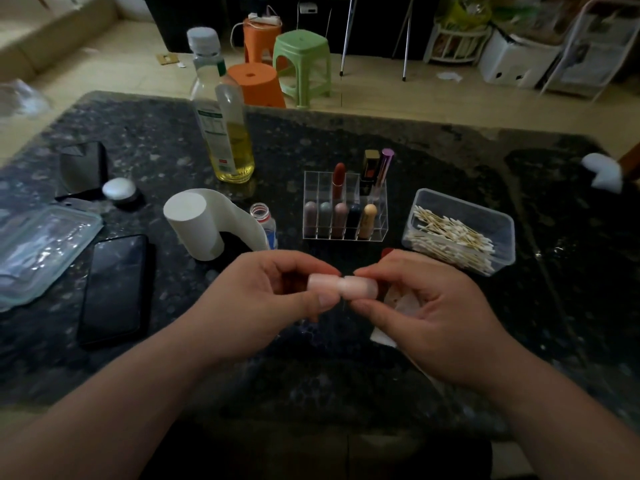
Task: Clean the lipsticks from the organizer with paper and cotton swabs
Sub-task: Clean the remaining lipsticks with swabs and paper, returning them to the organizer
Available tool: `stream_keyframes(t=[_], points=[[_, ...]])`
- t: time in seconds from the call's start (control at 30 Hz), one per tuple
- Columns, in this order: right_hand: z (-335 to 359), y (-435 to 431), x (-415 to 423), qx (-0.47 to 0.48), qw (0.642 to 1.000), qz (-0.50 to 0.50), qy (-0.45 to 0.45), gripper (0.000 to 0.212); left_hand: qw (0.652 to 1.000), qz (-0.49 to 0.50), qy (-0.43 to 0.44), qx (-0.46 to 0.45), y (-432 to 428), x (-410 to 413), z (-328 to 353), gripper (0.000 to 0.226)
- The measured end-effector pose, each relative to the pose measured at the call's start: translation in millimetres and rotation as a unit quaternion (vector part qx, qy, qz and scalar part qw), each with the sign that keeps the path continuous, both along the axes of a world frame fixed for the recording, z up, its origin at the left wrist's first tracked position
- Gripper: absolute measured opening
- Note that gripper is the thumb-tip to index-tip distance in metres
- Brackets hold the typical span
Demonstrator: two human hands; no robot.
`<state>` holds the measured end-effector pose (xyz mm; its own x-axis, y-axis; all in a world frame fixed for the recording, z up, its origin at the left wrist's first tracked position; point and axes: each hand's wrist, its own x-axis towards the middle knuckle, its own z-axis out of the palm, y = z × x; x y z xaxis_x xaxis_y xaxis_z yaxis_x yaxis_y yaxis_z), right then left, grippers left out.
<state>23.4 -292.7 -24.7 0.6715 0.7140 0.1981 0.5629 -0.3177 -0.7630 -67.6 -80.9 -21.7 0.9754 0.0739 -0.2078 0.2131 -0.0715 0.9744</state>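
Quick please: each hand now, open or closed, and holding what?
Left hand: closed, pinching the left end of the pink lipstick.
Right hand: closed, pinching its right end.

Pale pink lipstick (342, 286), speckled dark table (138, 133) (orange, green stools (301, 60) behind)

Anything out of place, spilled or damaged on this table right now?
Nothing looks spilled or broken. The paper roll lies on its side, its loose end trailing, and the small bottle beside it stands uncapped. The left hand and right hand both pinch the pink lipstick.
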Motion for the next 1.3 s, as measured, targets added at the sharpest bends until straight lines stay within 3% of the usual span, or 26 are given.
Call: stream_keyframes(t=[0.13,0.3,0.43,0.53,0.67,0.87,1.1,1.23,1.3], points=[[5.0,1.6,-2.9,0.032,0.981,-0.004,0.192,0.026,1.0,-0.013,-0.005,0.022,2.0,0.4,-2.0,0.023],[10.4,8.7,-1.5,0.03,0.963,-0.03,0.268,0.023,0.997,-0.009,-0.041,0.059,-4.8,2.8,-2.1,0.025],[9.3,16.8,-2.6,0.017,0.947,-0.079,0.311,0.037,0.987,0.006,-0.062,0.151,-9.7,4.9,-7.0,0.022],[6.7,20.5,-1.8,-0.007,0.95,-0.094,0.297,0.04,0.974,-0.005,-0.057,0.219,-11.7,6.7,-10.3,0.021],[2.5,25.1,-0.1,0.018,0.947,-0.163,0.275,0.018,0.965,0.006,-0.051,0.257,-21.5,12.8,-12.3,0.018],[0.5,37.4,2.8,0.051,0.961,-0.219,0.158,0.025,0.97,0.106,-0.024,0.216,-24.7,31.6,-14.8,0.023],[-5.4,46.7,8.8,0.067,0.974,-0.205,0.073,0.034,0.977,0.097,0.004,0.19,-25.8,45.9,-18.2,0.027],[-4.8,47.6,26.4,0.05,0.97,-0.236,0.012,0.035,0.986,0.137,0.03,0.089,-14.9,54.4,-16.3,0.045],[-2.9,51.9,50.4,0.022,0.965,-0.257,-0.039,0.037,0.984,0.169,0.046,0.022,-6.1,57.3,-13.0,0.043]])
